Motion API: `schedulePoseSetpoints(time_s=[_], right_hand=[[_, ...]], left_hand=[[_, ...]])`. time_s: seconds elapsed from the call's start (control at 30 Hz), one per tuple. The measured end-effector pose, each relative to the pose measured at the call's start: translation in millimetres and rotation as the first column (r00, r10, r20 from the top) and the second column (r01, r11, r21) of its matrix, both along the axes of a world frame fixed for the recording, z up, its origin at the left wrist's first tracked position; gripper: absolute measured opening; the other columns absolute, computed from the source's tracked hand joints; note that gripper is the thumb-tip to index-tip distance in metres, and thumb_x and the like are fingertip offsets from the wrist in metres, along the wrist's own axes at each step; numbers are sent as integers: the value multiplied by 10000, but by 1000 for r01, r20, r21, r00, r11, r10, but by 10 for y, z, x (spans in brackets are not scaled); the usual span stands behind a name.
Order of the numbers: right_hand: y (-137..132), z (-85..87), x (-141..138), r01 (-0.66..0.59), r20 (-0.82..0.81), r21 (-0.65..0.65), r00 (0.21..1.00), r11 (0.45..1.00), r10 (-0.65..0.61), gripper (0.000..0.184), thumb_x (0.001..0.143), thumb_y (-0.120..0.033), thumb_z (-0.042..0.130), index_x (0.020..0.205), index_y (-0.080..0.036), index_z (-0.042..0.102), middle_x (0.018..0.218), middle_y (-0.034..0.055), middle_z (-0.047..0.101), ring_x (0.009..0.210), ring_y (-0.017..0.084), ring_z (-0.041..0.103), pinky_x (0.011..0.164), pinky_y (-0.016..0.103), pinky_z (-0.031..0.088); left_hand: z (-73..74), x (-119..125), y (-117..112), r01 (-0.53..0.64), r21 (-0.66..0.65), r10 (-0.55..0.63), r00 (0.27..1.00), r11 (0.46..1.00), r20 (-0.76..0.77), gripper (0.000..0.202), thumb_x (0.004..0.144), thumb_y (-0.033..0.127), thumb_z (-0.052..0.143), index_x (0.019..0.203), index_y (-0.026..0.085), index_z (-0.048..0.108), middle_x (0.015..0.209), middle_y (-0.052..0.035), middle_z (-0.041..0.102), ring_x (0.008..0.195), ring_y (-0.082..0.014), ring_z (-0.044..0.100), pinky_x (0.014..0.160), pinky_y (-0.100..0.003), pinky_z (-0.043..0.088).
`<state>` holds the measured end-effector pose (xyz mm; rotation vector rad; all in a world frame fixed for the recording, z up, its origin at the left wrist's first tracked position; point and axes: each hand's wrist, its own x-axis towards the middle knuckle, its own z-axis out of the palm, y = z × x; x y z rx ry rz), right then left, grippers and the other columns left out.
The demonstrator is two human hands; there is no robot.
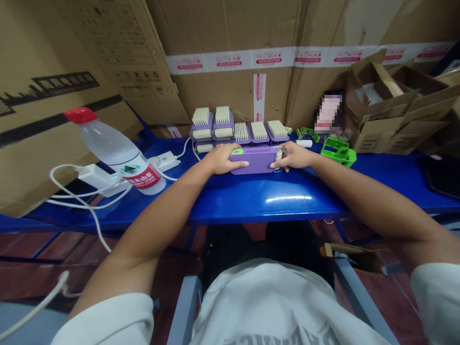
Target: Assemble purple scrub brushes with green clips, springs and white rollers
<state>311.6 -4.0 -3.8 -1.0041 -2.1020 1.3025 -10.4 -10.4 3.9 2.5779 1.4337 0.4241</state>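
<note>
Left hand (226, 159) clamped over the left end of a purple plastic case (256, 160), thumb on the front edge, lime-green corner just beside the fingers. Right hand (293, 155) clamped on the other end, thumb at the front, next to a clear plastic piece (279, 153). Hands apart, case between them, flat on the blue surface (230, 201). Just behind it: row of purple white-bristled brushes (223, 125), some stacked. Left of hands: water bottle (115, 153), red cap, on its side, near a white charger (95, 179) and cables. Right: green plastic parts (338, 152). Cardboard boxes (233, 38) line the back.
</note>
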Motion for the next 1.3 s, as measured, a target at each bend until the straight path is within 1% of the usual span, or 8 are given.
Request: schedulePoseSetpoints(time_s=[0.13, 0.37, 0.57, 0.73, 0.97, 1.07, 1.2, 1.3], right_hand=[[-9, 9, -5, -4, -7, -1, 1000, 1000, 4, 597, 625, -498, 1145, 793, -193, 661, 546, -23, 661, 426, 116, 587, 417, 232, 458], [-17, 11, 0, 8, -6, -5, 1000, 1000, -8, 588, 616, -485, 1143, 791, -197, 661, 540, -26, 661, 423, 116, 581, 413, 232, 462], [-31, 27, -7, 11, 0, -9, 1000, 1000, -11, 609, 607, -502, 1149, 799, -198, 657, 544, -28, 661, 424, 116, 582, 415, 236, 469], [-16, 20, -3, -3, 4, -7, 1000, 1000, 3, 589, 640, -496, 1136, 826, -191, 667, 563, -29, 663, 431, 113, 574, 421, 245, 477], [-9, 5, 9, 1, 1, -7, 1000, 1000, -1, 575, 649, -487, 1137, 822, -205, 666, 566, -23, 658, 445, 126, 585, 421, 254, 492], [-7, 6, 9, 0, -1, -11, 1000, 1000, 0, 571, 649, -482, 1136, 828, -205, 669, 566, -24, 659, 444, 125, 585, 421, 255, 496], [-4, 8, 6, -12, -1, -8, 1000, 1000, 12, 564, 654, -463, 1135, 835, -200, 670, 567, -30, 662, 436, 121, 581, 422, 251, 489], [-11, 10, 2, -7, -5, -4, 1000, 1000, 7, 565, 651, -468, 1135, 819, -197, 668, 558, -27, 662, 431, 120, 585, 416, 244, 480]], left_hand=[[0, -5, -2, 3, 1, -3, 1000, 1000, 18, 953, 903, 850, 671, 1555, 157, 733, 1543, -189, 810, 1444, -451, 763, 1255, -539, 586], [-2, -8, 0, 1, 1, -1, 1000, 1000, 19, 870, 920, 780, 703, 1543, 175, 737, 1538, -178, 816, 1440, -451, 761, 1259, -559, 581], [-3, 2, -2, 0, 7, 0, 1000, 1000, 11, 881, 925, 785, 698, 1555, 169, 729, 1549, -182, 808, 1451, -450, 757, 1254, -545, 587], [0, 4, -6, 9, 4, -9, 1000, 1000, 16, 867, 925, 772, 702, 1538, 160, 736, 1531, -193, 815, 1435, -453, 765, 1243, -557, 590], [-2, 3, -5, -1, 4, 1, 1000, 1000, 12, 913, 915, 810, 685, 1550, 155, 731, 1551, -201, 800, 1457, -459, 753, 1263, -553, 582], [-7, 2, -1, 0, 4, 0, 1000, 1000, 14, 888, 919, 795, 691, 1543, 166, 736, 1527, -191, 812, 1442, -449, 761, 1249, -543, 590], [-12, 6, 6, 4, 8, -4, 1000, 1000, 20, 827, 927, 752, 707, 1526, 183, 742, 1530, -179, 817, 1433, -453, 762, 1248, -568, 584], [-10, 9, 8, 3, 5, -3, 1000, 1000, 23, 837, 916, 753, 709, 1526, 181, 742, 1535, -178, 814, 1441, -450, 760, 1256, -558, 579]])
